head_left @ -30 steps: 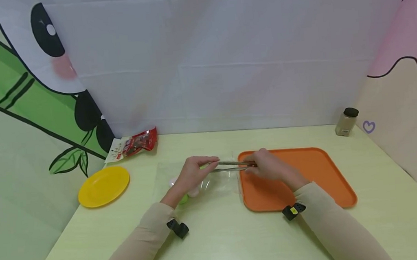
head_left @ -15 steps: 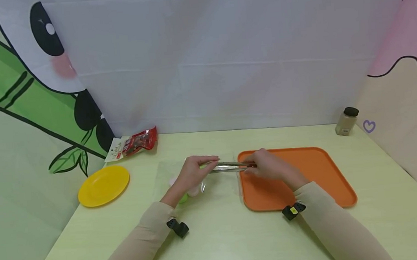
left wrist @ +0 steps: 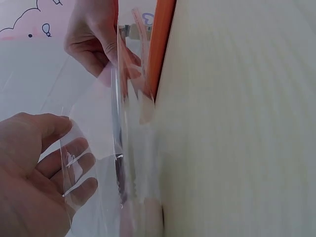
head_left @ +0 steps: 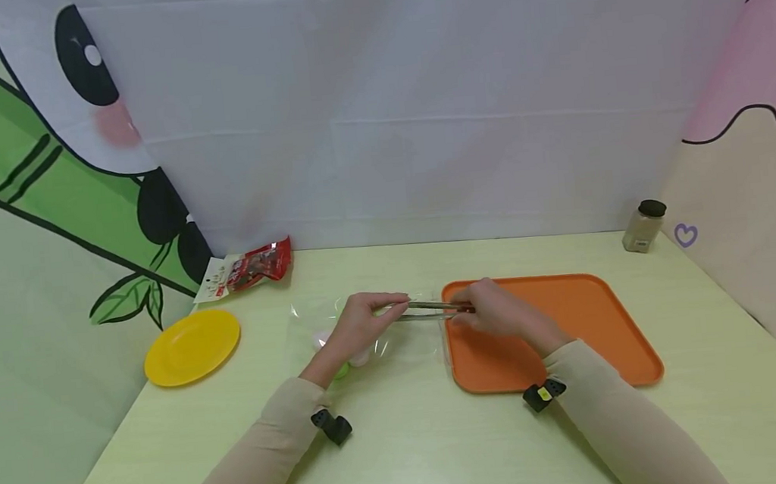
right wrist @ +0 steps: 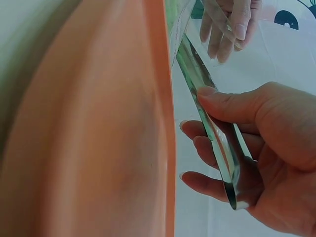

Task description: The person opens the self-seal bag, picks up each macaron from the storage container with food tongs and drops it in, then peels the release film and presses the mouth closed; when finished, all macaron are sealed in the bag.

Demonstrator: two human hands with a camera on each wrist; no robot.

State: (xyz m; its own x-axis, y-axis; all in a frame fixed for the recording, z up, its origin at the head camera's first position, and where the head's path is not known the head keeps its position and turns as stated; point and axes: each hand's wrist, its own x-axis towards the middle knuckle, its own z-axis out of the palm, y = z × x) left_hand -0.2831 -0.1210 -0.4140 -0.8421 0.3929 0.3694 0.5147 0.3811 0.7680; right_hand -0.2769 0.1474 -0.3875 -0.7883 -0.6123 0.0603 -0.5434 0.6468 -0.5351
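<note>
In the head view my left hand (head_left: 357, 328) is over a clear plastic bag (head_left: 406, 343) on the table. The left wrist view shows its thumb and fingers pinching the bag's lifted film (left wrist: 81, 168). My right hand (head_left: 499, 311) grips metal tongs (right wrist: 224, 148) near their bent end, thumb on one side and fingers on the other. The tongs point left, toward my left hand, and reach in at the bag; their tips are hidden. Pinkish-white round pieces (head_left: 361, 357) and a green piece (head_left: 341, 370) lie partly hidden beneath my left hand.
An orange tray (head_left: 572, 319) lies under my right hand and forearm. To the left is a yellow plate (head_left: 191, 349). A red packet (head_left: 263, 263) lies at the back left, and a black-lidded jar (head_left: 643, 228) stands at the back right.
Both hands stay in nearly the same places, with the tongs still in the right hand. The bag's film and its reflections have shifted slightly.
</note>
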